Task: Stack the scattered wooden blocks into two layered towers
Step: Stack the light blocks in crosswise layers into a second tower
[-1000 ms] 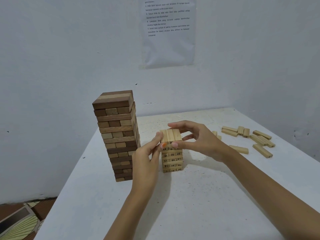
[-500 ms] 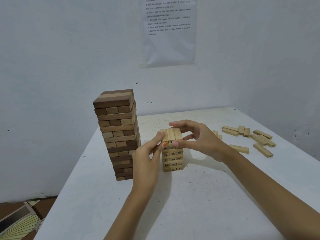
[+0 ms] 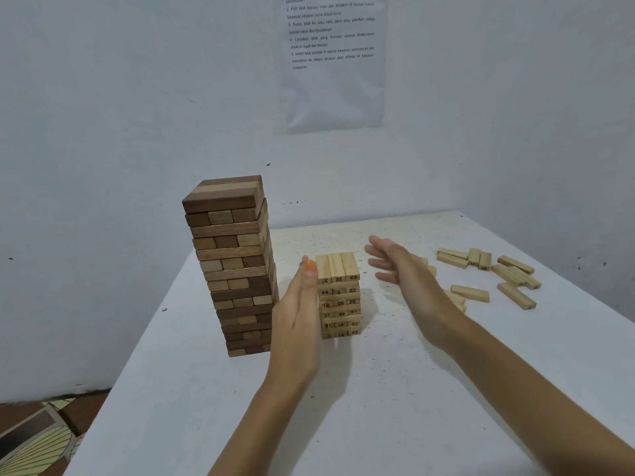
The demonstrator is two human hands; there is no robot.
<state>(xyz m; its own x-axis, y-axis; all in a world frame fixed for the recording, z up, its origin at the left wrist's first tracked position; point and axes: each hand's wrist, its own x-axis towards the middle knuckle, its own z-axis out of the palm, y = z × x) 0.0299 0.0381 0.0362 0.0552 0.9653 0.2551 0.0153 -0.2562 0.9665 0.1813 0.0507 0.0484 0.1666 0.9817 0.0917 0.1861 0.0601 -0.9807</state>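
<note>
Head view: left hand (image 3: 298,314) flat and open against the pale numbered tower (image 3: 339,295) at 9 o'clock — right hand (image 3: 400,266) open, apart at 3 o'clock. Dark tower (image 3: 232,266) stands left; loose blocks (image 3: 494,274) lie right on the counter (image 3: 395,389).

Tall tower (image 3: 233,266): wood, mixed dark and mid brown, grain visible, matt. Short tower (image 3: 339,297): pale unfinished-looking wood, smooth, matt, black numbers printed on block ends. Loose blocks (image 3: 494,273): same pale wood, matt. Bench (image 3: 395,400): white, matt, dark speckling, slightly rough look. Wall (image 3: 103,115): white paint, matt, few dark specks. Sheet on wall (image 3: 331,60): printed paper under glossy clear plastic, faint sheen, wrinkled at lower edge.
</note>
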